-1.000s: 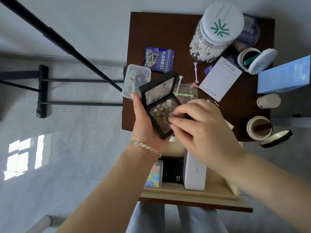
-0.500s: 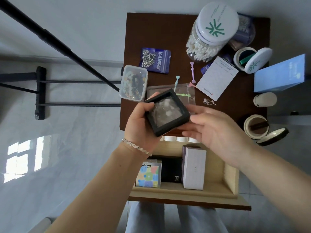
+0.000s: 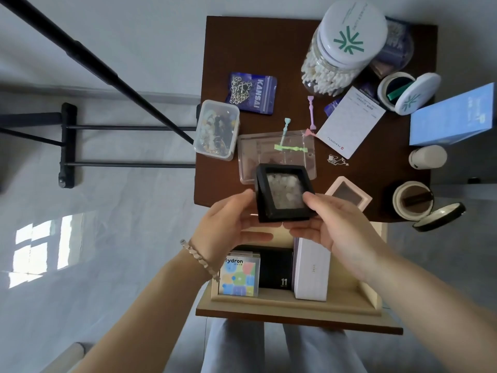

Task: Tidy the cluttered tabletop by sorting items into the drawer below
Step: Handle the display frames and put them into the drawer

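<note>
A closed black display case (image 3: 283,193) with a clear window hangs over the front edge of the dark brown tabletop (image 3: 282,57). My left hand (image 3: 228,227) holds its left and lower side, thumb against the frame. My right hand (image 3: 333,224) pinches its right side, thumb on the front face. Below them the light wooden drawer (image 3: 295,304) stands pulled out. Inside lie a colourful "hydron" box (image 3: 239,275), a black box marked 11 (image 3: 275,267) and a white upright box (image 3: 312,270).
The tabletop carries a cotton swab jar (image 3: 341,49), a purple "KANSAI" packet (image 3: 252,92), a small clear tub (image 3: 216,130), a clear flat case (image 3: 274,154), a white card (image 3: 349,122), a pink case (image 3: 348,192), round tins (image 3: 412,200) and a blue box (image 3: 454,117). A black stand (image 3: 88,60) is at left.
The black case was open with my right fingers inside it; its lid is now closed. Both hands have lowered it toward the table's front edge, above the drawer.
</note>
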